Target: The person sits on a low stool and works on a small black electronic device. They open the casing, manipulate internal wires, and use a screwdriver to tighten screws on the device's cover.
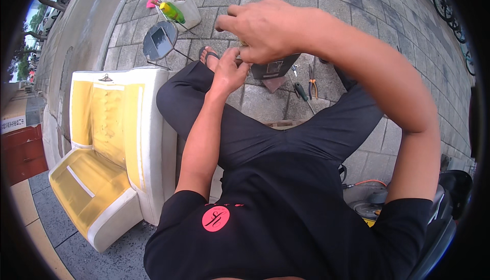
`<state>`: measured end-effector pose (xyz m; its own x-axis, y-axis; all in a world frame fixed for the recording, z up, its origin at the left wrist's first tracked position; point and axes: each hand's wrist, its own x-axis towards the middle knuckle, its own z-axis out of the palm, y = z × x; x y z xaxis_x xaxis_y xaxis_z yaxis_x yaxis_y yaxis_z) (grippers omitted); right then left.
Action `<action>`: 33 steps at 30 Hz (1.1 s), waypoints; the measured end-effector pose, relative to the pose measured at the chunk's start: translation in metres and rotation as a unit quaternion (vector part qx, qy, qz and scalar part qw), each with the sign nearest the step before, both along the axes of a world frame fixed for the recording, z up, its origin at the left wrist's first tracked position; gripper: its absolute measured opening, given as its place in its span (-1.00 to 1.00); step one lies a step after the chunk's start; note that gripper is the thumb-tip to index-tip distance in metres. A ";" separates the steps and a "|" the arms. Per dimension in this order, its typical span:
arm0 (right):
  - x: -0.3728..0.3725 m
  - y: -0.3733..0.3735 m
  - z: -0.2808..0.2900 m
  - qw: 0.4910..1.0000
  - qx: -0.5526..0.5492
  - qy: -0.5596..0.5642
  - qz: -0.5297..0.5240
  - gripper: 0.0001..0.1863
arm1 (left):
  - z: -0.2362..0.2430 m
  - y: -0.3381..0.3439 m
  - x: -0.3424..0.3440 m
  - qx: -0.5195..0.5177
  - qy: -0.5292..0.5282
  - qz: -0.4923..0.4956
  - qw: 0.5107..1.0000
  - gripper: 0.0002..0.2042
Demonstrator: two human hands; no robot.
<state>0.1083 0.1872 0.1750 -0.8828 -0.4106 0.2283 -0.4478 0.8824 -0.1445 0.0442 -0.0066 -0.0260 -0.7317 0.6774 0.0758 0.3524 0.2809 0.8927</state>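
My right hand (265, 31) is raised in front of me with its fingers bent, one finger reaching left. Just below it, my left hand (230, 71) has its fingertips pinched together, close against the right hand's thumb. Whatever lies between the fingers of either hand is too small or hidden to name. Beneath the hands, between my legs, stands a dark box-like object (276, 68), partly covered by the right hand and wrist. On the paving to its right lie a screwdriver with a dark green handle (301, 91) and pliers with orange handles (313, 87).
A small round stool (152, 51) with a dark flat item on it stands ahead left. Behind it, a white bucket (190, 7) holds a yellow-green bottle (172, 12). At my left sits a yellow and white padded seat (108, 122). An orange cable (370, 181) runs at my right.
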 end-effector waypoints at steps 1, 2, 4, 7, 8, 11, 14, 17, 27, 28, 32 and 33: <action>-0.002 0.001 -0.008 0.999 -0.023 0.019 0.022 -0.64 | 0.003 -0.001 -0.001 -0.030 -0.004 0.000 1.000 -0.71; -0.005 0.001 -0.015 0.997 -0.046 0.038 0.043 -0.66 | 0.006 -0.001 -0.001 -0.061 -0.008 -0.001 0.998 -0.69; -0.006 -0.002 -0.010 0.998 -0.046 0.027 0.047 -0.68 | 0.009 -0.002 0.000 -0.061 0.005 0.009 0.998 -0.74; -0.005 -0.006 0.005 0.998 0.009 -0.061 -0.014 -0.64 | 0.027 -0.001 0.005 -0.081 -0.021 0.010 0.996 -0.70; -0.006 -0.007 0.010 0.995 0.021 -0.087 -0.035 -0.59 | 0.030 0.001 0.004 -0.093 -0.030 0.006 0.995 -0.69; -0.003 -0.011 0.028 0.987 0.026 -0.151 -0.053 -0.53 | 0.025 -0.002 -0.002 -0.131 -0.045 -0.004 0.990 -0.67; -0.004 -0.005 0.015 0.991 -0.052 -0.125 0.003 -0.57 | 0.005 -0.006 -0.003 -0.051 0.035 -0.015 0.998 -0.68; -0.001 -0.006 0.014 0.984 -0.067 -0.165 0.031 -0.50 | -0.001 -0.005 0.000 -0.059 0.028 -0.006 0.998 -0.66; -0.004 -0.020 0.018 0.997 0.001 -0.077 -0.011 -0.65 | -0.045 -0.017 -0.009 0.009 0.024 -0.008 1.000 -0.64; 0.000 -0.010 0.013 0.999 -0.020 -0.040 -0.005 -0.63 | -0.024 -0.006 -0.004 -0.005 -0.028 -0.011 1.000 -0.64; -0.013 0.012 -0.017 0.999 -0.031 0.025 0.029 -0.49 | 0.022 0.001 0.001 -0.043 -0.132 0.005 0.990 -0.66; -0.013 0.007 -0.006 0.999 -0.010 -0.035 -0.016 -0.49 | 0.020 -0.001 0.000 -0.042 -0.138 0.013 0.989 -0.67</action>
<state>0.0956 0.1939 0.1693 -0.9099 -0.3769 0.1736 -0.4067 0.8930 -0.1929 0.0446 -0.0075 -0.0057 -0.7337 0.6539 -0.1846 0.0904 0.3632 0.9273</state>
